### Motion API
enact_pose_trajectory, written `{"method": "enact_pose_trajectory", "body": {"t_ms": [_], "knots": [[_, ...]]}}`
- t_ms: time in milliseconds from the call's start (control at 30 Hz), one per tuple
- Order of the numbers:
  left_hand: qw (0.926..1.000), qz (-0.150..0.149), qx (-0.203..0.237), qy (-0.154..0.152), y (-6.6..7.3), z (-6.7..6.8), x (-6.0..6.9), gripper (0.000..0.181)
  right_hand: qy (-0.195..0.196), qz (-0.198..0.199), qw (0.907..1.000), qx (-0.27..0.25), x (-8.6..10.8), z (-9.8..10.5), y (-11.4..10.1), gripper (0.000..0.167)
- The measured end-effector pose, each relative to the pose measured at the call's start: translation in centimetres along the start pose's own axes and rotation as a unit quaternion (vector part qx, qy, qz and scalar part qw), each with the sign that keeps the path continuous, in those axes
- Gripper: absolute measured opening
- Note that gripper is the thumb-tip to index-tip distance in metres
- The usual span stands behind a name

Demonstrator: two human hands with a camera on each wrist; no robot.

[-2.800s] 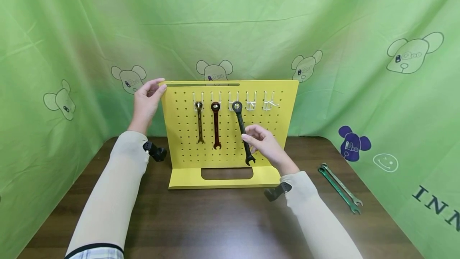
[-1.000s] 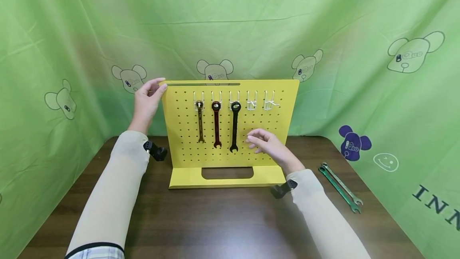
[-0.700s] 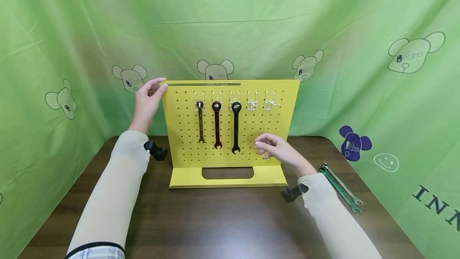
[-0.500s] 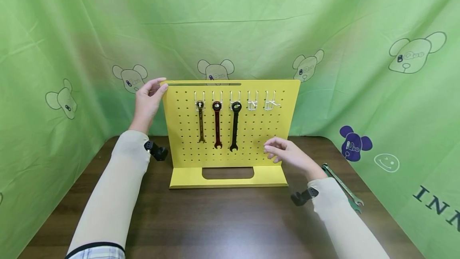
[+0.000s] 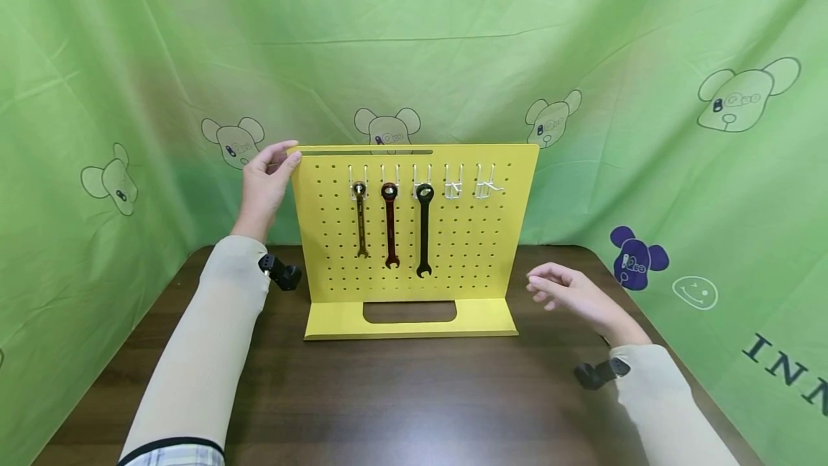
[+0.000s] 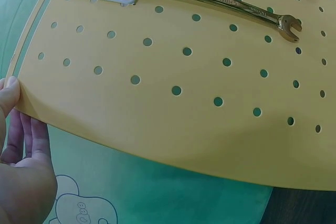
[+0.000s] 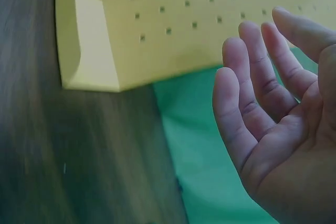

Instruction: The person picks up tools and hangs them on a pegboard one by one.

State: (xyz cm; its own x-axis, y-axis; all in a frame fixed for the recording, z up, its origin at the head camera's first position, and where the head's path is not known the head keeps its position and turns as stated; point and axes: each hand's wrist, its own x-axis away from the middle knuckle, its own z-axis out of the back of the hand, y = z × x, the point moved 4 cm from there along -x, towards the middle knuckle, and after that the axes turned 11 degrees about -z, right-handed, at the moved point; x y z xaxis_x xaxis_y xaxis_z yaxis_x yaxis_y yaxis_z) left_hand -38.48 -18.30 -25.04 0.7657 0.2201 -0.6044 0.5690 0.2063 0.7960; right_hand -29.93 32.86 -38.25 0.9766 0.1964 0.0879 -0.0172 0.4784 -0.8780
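Observation:
At the upper left corner of the yellow pegboard (image 5: 466, 250), my left hand (image 5: 264, 182) pinches the edge. In the left wrist view the thumb lies on the front face and the fingers behind. Three combination wrenches hang from white hooks: a small brassy one (image 5: 361, 225), a dark red one (image 5: 390, 229) and a longer black one (image 5: 424, 232). My right hand (image 5: 576, 297) is in the air to the right of the board, fingers loosely bent, palm bare in the right wrist view. My right wrist and sleeve cover the spot where a green and a silver wrench lay.
Two more white hooks, one (image 5: 453, 182) beside the black wrench and another (image 5: 486, 182) farther right, carry no wrench. The board's base (image 5: 414, 331) rests on a dark wooden table (image 5: 401, 394). Green printed cloth (image 5: 453, 78) surrounds the back and sides.
My right hand has let go of the black wrench, which now hangs straight on the third hook. That hand has moved right, off the board. My left hand has stayed at the corner.

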Motion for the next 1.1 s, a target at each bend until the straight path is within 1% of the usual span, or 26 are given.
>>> {"method": "enact_pose_trajectory", "body": {"t_ms": [167,267,400,533,633,733,800,933,967,1100], "knots": [[1.0000,0.004,0.000,0.000,0.0,0.1,0.1,0.031,0.019,-0.016,0.9997,-0.005,1.6,1.9,1.9,0.022],[1.0000,0.006,-0.001,0.000,0.0,0.1,0.1,0.032,0.023,-0.015,0.9996,-0.008,2.4,2.9,2.8,0.016],[1.0000,0.009,-0.003,0.000,0.1,0.1,0.1,0.032,0.029,-0.021,0.9992,-0.016,3.4,3.9,3.8,0.014],[0.9999,0.011,-0.004,0.000,0.1,0.1,0.1,0.031,0.037,-0.038,0.9985,-0.019,4.0,4.6,4.8,0.014],[0.9999,0.014,-0.002,-0.001,0.1,0.0,0.1,0.032,0.031,-0.049,0.9983,-0.010,4.2,5.0,5.8,0.016],[0.9999,0.017,-0.001,-0.002,0.1,0.0,0.2,0.032,0.030,-0.074,0.9968,-0.005,4.5,5.4,6.8,0.018],[0.9998,0.018,0.000,-0.002,0.1,0.0,0.2,0.032,0.034,-0.092,0.9951,0.001,4.7,5.7,7.6,0.022],[0.9999,0.017,0.001,-0.001,0.2,0.0,0.2,0.033,0.043,-0.128,0.9908,0.009,5.1,6.2,9.0,0.038],[0.9999,0.017,0.002,-0.002,0.2,0.0,0.2,0.033,0.046,-0.136,0.9896,0.011,5.1,6.4,9.4,0.039],[0.9998,0.018,0.003,-0.001,0.1,0.0,0.2,0.032,0.047,-0.158,0.9862,0.013,5.5,6.8,10.5,0.040]]}}
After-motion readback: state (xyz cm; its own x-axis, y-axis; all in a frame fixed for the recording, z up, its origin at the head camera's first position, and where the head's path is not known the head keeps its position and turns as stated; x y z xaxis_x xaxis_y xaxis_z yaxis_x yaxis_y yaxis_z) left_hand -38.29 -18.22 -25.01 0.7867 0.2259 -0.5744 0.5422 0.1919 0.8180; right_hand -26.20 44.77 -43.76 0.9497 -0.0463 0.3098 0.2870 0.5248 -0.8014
